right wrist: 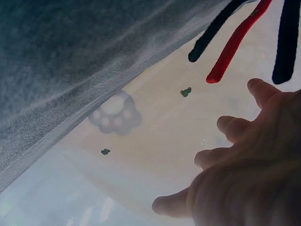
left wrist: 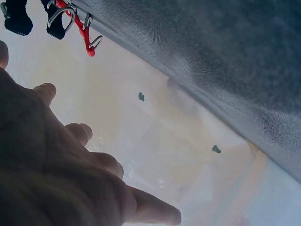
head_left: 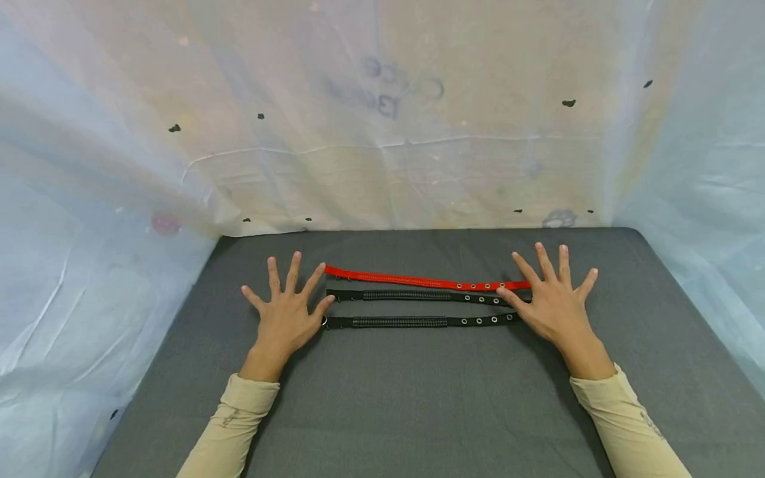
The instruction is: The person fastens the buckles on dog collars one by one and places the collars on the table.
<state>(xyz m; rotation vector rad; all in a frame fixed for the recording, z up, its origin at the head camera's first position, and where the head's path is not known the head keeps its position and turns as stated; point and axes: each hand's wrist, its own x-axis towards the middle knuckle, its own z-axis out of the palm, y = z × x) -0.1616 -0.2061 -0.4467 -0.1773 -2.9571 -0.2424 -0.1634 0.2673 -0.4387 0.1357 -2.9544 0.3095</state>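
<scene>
Three pet collars lie side by side, stretched left to right on the grey cloth: a red collar (head_left: 412, 281) farthest off, a black collar (head_left: 406, 295) in the middle and another black collar (head_left: 400, 322) nearest. My left hand (head_left: 285, 322), fingers spread wide, is at their left ends, where the left wrist view shows metal rings (left wrist: 68, 16). At the right, my right hand (head_left: 556, 309) has its fingers spread too and overlaps the eyelet ends in the head view. In the right wrist view the red strap tip (right wrist: 215, 77) shows between two black ones.
A grey cloth (head_left: 406, 405) covers the table. Pale, wrinkled sheeting (head_left: 382, 179) hangs along the back edge, with more sheeting (head_left: 66, 285) on the left and right sides. Small dark spots dot the sheeting.
</scene>
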